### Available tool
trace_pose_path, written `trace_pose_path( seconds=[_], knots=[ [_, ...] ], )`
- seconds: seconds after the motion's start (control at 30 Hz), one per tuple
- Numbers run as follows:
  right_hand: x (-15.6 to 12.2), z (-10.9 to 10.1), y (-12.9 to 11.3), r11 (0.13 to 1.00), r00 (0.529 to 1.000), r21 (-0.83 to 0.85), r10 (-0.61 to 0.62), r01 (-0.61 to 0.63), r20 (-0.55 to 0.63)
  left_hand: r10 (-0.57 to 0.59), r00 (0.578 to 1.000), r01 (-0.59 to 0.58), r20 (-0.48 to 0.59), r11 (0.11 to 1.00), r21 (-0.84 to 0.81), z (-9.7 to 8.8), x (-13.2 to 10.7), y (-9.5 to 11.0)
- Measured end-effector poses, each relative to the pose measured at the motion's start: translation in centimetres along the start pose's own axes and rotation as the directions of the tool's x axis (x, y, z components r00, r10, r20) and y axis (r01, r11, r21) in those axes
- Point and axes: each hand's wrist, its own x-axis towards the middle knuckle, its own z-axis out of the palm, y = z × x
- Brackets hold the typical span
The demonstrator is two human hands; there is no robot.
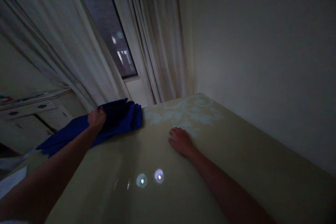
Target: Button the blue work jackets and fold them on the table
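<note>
My left hand point(96, 117) is closed on a dark blue cloth point(119, 115) that lies bunched along the left edge of a glossy pale green surface point(236, 154) with a white floral pattern at its far end. My right hand point(180, 140) rests on that surface near the pattern, palm down with the fingers curled under. The cloth trails off to the lower left, over the surface's edge.
Cream curtains point(157, 42) hang on both sides of a dark window point(115, 38) beyond the surface. A plain wall point(262, 42) runs along the right. White drawers point(28, 112) stand at the left. Two light reflections point(151, 178) shine on the surface.
</note>
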Motion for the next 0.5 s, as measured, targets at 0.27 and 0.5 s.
trace_pose_path(
  seconds=[0.27,0.5],
  knots=[
    [1.2,0.3,1.9,0.809,0.982,0.582,0.166,-0.081,-0.094,0.586,0.810,-0.473,-0.023,0.629,-0.617,-10.5,-9.4,8.1],
    [1.8,-6.1,6.2,0.139,0.865,0.889,0.338,-0.436,0.371,0.726,0.615,-0.415,0.310,0.631,-0.655,-4.7,-14.4,4.7]
  ],
)
